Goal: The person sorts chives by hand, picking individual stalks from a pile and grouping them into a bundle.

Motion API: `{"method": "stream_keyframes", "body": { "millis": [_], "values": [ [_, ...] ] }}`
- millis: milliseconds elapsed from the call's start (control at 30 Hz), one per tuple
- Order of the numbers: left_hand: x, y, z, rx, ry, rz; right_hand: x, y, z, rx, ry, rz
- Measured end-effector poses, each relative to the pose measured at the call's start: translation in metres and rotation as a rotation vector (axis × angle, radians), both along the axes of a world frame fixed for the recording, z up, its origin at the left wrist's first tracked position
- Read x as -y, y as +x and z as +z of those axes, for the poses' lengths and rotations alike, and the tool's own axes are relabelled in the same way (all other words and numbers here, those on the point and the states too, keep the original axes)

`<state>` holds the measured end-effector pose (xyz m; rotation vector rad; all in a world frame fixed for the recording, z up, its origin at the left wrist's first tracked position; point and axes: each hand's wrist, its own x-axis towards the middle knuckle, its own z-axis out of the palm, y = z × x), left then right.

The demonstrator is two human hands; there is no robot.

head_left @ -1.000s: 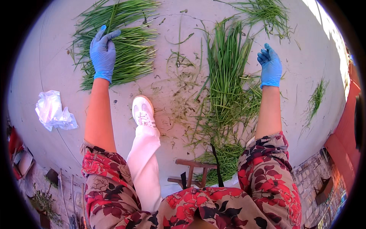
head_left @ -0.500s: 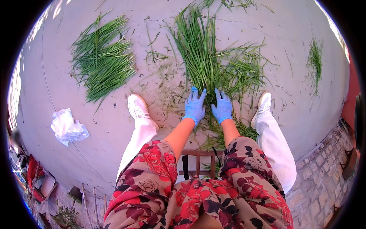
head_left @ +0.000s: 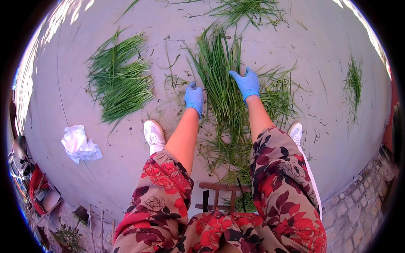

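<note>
A thick bundle of long green chives (head_left: 220, 76) lies on the concrete in front of me, leaves pointing away. My right hand (head_left: 248, 84), in a blue glove, is at its right edge, thumb apart from the fingers and stretched toward the stalks. Left of the bundle, just clear of it, is my left hand (head_left: 194, 99), also gloved, with its fingers curled in; whatever they may hold is hidden. Loose, messy chives (head_left: 276, 95) spread to the right of the bundle, and more trimmings (head_left: 230, 147) lie between it and me.
Neatly laid chives (head_left: 122, 80) form a pile at the left. A crumpled white plastic bag (head_left: 81, 143) sits nearer on that side. Other chives lie at the far edge (head_left: 249, 10) and far right (head_left: 353, 82). A brown wooden stool (head_left: 223, 187) is close to me, between my legs.
Both hands have moved away from the near end of the bundle and forward, spreading apart: the left to its left side, the right along its right edge. My view has shifted slightly.
</note>
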<state>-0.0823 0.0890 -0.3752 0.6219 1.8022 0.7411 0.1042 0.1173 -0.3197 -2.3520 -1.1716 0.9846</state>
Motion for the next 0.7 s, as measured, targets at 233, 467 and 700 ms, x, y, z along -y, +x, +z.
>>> {"method": "stream_keyframes", "body": {
  "millis": [233,467,700],
  "values": [
    [0.022,0.055,-0.023,0.666,-0.150,0.191,-0.032,-0.072,-0.038,0.215,-0.283,0.133],
    [0.067,0.034,0.019,0.420,0.068,-0.029,0.006,-0.009,-0.035,-0.190,-0.104,0.113],
    [0.107,-0.024,0.062,0.375,0.003,0.514,0.063,0.025,0.162,-0.807,0.421,-0.265]
  ]
}}
